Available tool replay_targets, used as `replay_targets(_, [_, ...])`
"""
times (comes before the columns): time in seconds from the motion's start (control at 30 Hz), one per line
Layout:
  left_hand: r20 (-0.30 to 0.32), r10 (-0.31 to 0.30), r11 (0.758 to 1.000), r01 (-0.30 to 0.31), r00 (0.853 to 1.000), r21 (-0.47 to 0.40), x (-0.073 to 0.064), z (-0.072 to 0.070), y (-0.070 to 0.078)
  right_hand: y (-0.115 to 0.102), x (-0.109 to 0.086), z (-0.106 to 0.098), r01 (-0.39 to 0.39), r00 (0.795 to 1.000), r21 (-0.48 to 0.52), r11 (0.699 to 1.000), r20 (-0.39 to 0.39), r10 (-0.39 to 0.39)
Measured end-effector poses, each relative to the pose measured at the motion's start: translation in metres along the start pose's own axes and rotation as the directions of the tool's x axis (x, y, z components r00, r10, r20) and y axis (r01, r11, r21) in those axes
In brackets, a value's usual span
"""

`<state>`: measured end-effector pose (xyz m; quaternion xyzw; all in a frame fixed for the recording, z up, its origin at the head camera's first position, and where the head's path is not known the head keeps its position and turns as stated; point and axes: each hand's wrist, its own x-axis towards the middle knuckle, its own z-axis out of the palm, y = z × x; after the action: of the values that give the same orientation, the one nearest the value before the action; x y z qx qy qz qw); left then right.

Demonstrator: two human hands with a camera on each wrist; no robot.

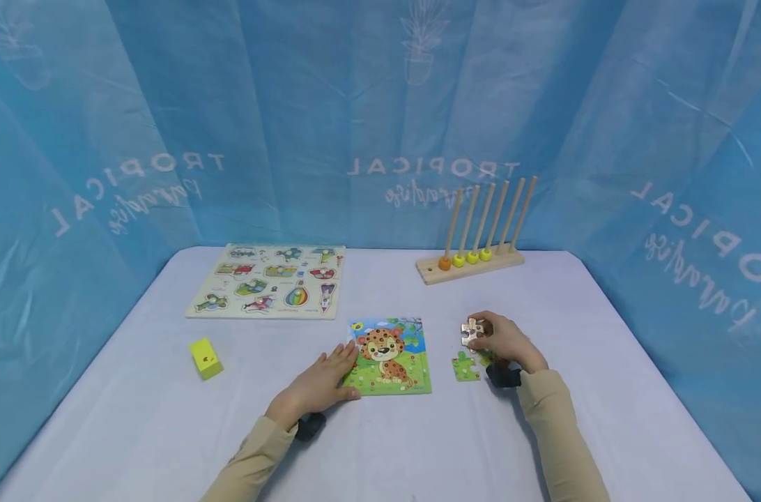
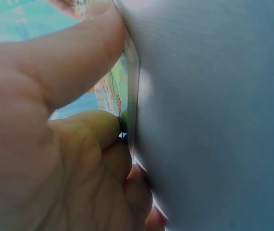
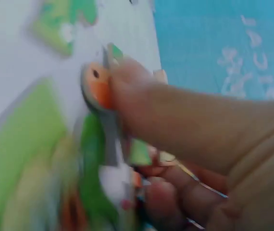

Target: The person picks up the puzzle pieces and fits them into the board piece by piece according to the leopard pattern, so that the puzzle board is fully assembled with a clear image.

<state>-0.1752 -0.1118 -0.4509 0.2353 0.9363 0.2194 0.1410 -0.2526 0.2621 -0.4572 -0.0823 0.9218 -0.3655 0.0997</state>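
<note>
A square leopard jigsaw puzzle [image 1: 389,355] lies flat in the middle of the table. My left hand [image 1: 320,380] rests on its left side, fingers reaching over the edge and thumb at the near corner; the left wrist view shows the thumb [image 2: 86,53] along the board's rim. To the right of the puzzle, my right hand [image 1: 502,341] pinches a jigsaw piece [image 1: 471,333] between thumb and fingers. Up close, that piece shows orange and green with a dark dot [image 3: 96,86]. Beside the hand lies a loose green jigsaw piece [image 1: 464,367]; others are partly hidden below the hand.
At the back left lies a vehicle peg puzzle board [image 1: 267,282], with a yellow block [image 1: 206,358] nearer me. A wooden rack [image 1: 431,270] with upright rods and several beads stands at the back right. Blue curtains [image 1: 380,125] border the white table [image 1: 412,446].
</note>
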Motion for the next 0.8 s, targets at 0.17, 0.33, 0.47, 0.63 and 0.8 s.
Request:
replay_targets(0.17, [0.002, -0.013, 1.0, 0.013, 1.0, 0.005, 0.001, 0.004, 0.0, 0.004, 0.014, 0.01, -0.042, 0.989, 0.094, 0.995, -0.14, 0.055])
replay_targets(0.33, [-0.003, -0.01, 1.0, 0.01, 1.0, 0.016, 0.001, 0.002, -0.001, -0.007, 0.014, 0.011, -0.035, 0.982, 0.274, 0.961, -0.172, 0.084])
replay_targets(0.47, [0.004, -0.013, 1.0, 0.013, 1.0, 0.015, 0.001, 0.0, -0.001, -0.029, 0.016, 0.023, -0.017, 0.996, 0.373, 0.928, -0.076, 0.048])
replay_targets(0.63, [0.007, -0.018, 1.0, 0.018, 1.0, 0.019, 0.002, 0.0, -0.001, -0.066, 0.021, 0.055, 0.039, 0.992, 0.416, 0.909, 0.089, -0.084])
replay_targets(0.8, [0.001, -0.008, 1.0, 0.008, 1.0, 0.011, 0.001, 0.0, 0.0, -0.094, 0.024, 0.087, 0.062, 0.992, 0.296, 0.953, 0.085, -0.091])
